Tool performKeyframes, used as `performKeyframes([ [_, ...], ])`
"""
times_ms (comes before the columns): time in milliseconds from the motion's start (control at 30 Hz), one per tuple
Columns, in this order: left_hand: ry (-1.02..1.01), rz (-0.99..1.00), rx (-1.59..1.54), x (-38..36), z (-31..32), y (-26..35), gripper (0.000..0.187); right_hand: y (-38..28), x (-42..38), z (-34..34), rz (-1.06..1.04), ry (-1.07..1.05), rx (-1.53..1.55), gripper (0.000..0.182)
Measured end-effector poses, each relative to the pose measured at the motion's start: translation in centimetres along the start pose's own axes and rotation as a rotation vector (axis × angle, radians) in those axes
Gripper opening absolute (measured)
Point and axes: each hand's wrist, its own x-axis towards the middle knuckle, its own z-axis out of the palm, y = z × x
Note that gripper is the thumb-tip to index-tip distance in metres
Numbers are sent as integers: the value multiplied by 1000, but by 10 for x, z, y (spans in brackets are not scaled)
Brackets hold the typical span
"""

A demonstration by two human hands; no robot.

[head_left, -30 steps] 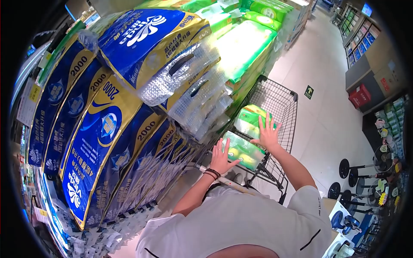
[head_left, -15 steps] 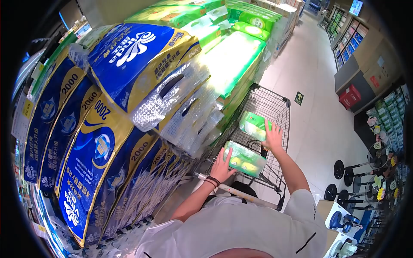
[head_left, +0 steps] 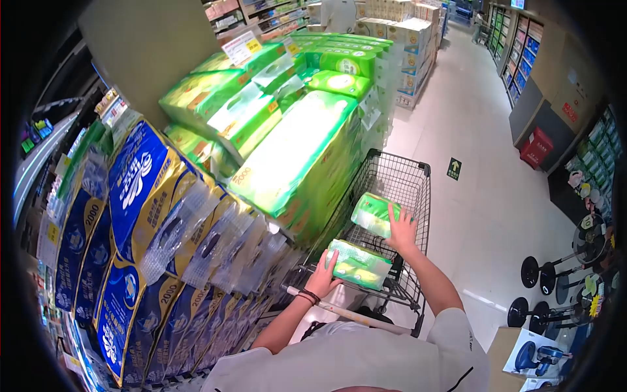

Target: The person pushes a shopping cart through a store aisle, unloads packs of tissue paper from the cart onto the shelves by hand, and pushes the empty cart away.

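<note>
My left hand grips the left end of a green and white tissue pack, thumb over its top. This pack is held above the near end of the wire shopping cart, close to its handle. Farther forward, my right hand holds the right side of a second green tissue pack, fingers spread over its end. That pack overlaps the cart basket in this view. The undersides of both packs are hidden.
Large green tissue bundles are stacked left of the cart, with blue and gold Vinda bundles nearer. A tiled aisle runs ahead on the right. Fans on stands and a box with a fan picture stand at right.
The view has shifted, bringing more of the green bundles and the far aisle into sight. Both hands keep their packs, which sit slightly lower and farther left in the picture.
</note>
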Motion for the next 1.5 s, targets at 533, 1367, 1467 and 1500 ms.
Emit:
performKeyframes([
  [533,233,52,-99,110,7,57,106,86,70,-39,-185,66,194,127],
  [1367,-350,253,-2445,195,-44,158,67,0,-63,-435,-516,438,307,86],
  [1467,-292,175,-2413,161,-51,128,64,-28,-50,-431,-627,774,215,73],
  [1500,-256,170,-2392,160,-62,120,63,-38,-39,-430,-700,905,179,69],
])
